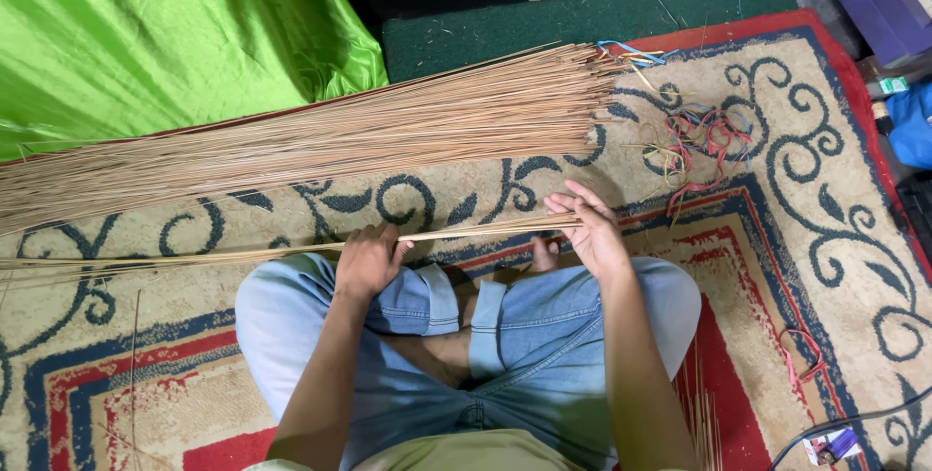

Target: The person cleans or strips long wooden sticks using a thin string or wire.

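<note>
I sit cross-legged in rolled-up jeans on a patterned carpet (796, 238). A thin bundle of long tan sticks (194, 257) lies across my knees and runs off to the left. My left hand (369, 259) is closed around it near the middle. My right hand (587, 228) grips its right end, fingers curled about the tips. Beyond my hands lies a large fanned pile of the same sticks (340, 136), stretching from the left edge toward the upper middle.
A tangle of red and yellow strings (694, 146) lies right of the pile. Green shiny cloth (165, 34) covers the upper left. A dark green mat (582, 15) lies behind. A few loose sticks (704, 413) rest by my right hip, a dark cable (845, 424) at bottom right.
</note>
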